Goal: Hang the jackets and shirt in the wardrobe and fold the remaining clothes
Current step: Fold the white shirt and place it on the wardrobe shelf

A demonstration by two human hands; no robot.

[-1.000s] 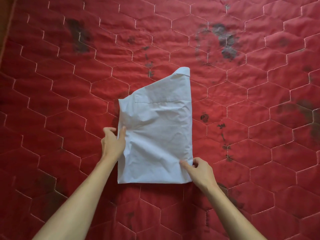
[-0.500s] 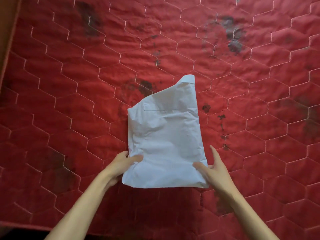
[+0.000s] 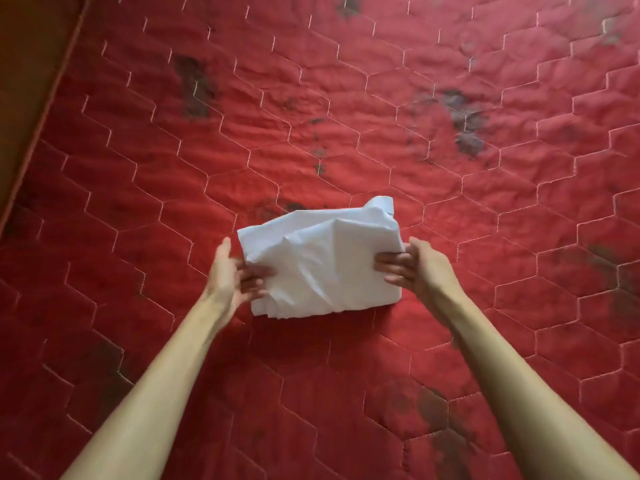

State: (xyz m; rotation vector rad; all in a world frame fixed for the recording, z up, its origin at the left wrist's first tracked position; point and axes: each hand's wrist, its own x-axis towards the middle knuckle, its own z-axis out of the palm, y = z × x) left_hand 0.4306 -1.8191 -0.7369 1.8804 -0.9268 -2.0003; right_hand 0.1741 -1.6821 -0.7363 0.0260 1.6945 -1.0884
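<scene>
1. Sitting between the two hands is a white, crumpled, folded cloth garment [image 3: 322, 265], a thick bundle wider than it is tall, a little below the middle of the view.
2. The left hand [image 3: 230, 271] is at the bundle's left edge, palm turned toward the cloth. Its fingers [image 3: 254, 273] bend onto that edge and grip it, while the thumb stands up, just clear of the upper left corner.
3. The right hand [image 3: 419, 268] is at the bundle's right edge. Its fingers [image 3: 391, 263] lie over the top face of the cloth, and its thumb is tucked at the edge behind them, so the hand pinches that side.
4. Both hands face each other across the garment, with the whole bundle between them and both bare forearms reaching in from the bottom of the view.
5. A small rolled fold [image 3: 382, 204] sticks up at the bundle's far right corner, beyond the right hand.
6. Stacked layer edges show along the lower left side of the bundle, near the left wrist.
7. The garment is over a red quilted mattress [image 3: 346, 116] stitched in pale hexagons. Whether its underside touches the mattress or is lifted just above it cannot be told.
8. Dark stains [image 3: 194, 84] mark the mattress well beyond the bundle, and a brown wooden strip [image 3: 27, 81] borders the mattress at the far left.
</scene>
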